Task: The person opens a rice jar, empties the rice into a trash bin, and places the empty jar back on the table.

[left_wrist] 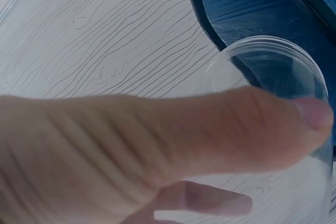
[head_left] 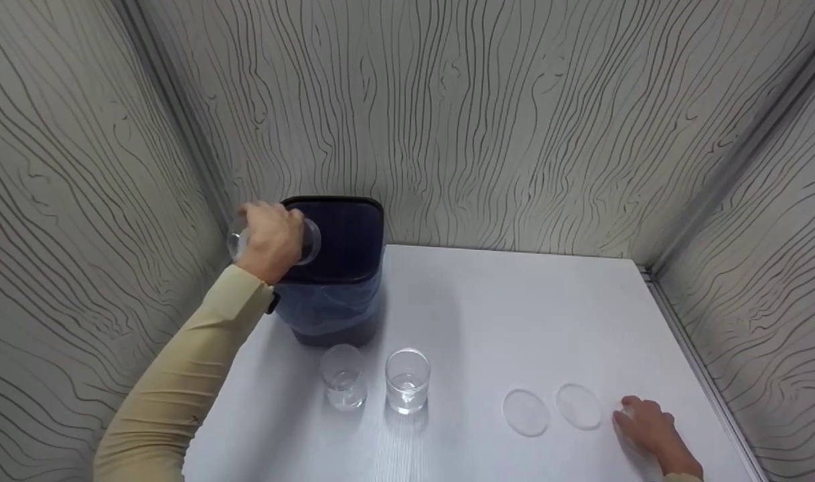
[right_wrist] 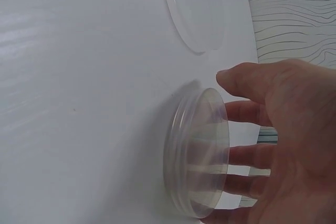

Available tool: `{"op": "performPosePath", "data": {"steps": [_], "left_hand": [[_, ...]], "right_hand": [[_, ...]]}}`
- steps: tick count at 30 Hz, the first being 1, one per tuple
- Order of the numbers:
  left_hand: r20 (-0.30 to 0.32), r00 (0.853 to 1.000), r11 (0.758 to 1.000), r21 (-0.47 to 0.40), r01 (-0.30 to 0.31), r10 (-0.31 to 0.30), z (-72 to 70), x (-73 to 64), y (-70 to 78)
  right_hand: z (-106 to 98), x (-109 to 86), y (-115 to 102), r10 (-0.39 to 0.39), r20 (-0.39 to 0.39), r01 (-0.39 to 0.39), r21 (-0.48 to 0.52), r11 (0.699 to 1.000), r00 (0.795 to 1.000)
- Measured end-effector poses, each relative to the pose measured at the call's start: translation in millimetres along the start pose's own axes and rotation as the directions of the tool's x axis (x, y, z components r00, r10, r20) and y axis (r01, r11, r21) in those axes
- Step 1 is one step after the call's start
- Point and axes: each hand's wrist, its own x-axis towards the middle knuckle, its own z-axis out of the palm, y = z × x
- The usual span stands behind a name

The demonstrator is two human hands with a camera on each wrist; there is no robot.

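Note:
My left hand (head_left: 270, 237) grips a clear cup (head_left: 311, 242), tipped on its side with its mouth over the dark bin (head_left: 333, 304). In the left wrist view the thumb lies across the cup's wall, and its round rim overlaps the bin's blue liner. Low on the right of the table, my right hand (head_left: 650, 428) is at a clear round lid (right_wrist: 197, 153). Its fingers reach behind that lid, while the thumb stands apart from it. To the left of this hand lie two more clear round lids, one nearer (head_left: 579, 406) and one farther (head_left: 526, 412).
Two clear cups stand upright in front of the bin, a left one (head_left: 344, 380) and a right one (head_left: 407, 381). Wood-patterned panels (head_left: 447, 127) wall in the white table (head_left: 514, 308) at the back and both sides.

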Motion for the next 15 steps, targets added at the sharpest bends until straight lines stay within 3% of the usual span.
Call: {"op": "performPosePath", "data": {"steps": [5,10,12,15], "left_hand": [[-0.023,0.999,0.999,0.025,-0.040,0.041,0.5,2.0,0.1],[-0.090,0.993,0.996,0.062,-0.071,0.077,1.5,8.1,3.2],[-0.071,0.996,0.995,0.081,-0.053,0.059,1.7,9.3,6.2],[0.019,1.000,0.991,0.133,-0.004,0.002,0.8,9.7,12.7]], "right_hand": [[-3,-1.4,-1,0.015,0.017,-0.015,0.012,1.000,1.000],[-3,-4.3,-3,-0.011,0.001,0.011,0.013,1.000,1.000],[-2,-4.3,-3,-0.023,-0.006,0.023,0.008,1.000,1.000],[-1,-2.6,-3,-0.017,-0.005,0.017,-0.001,1.000,1.000]]}}
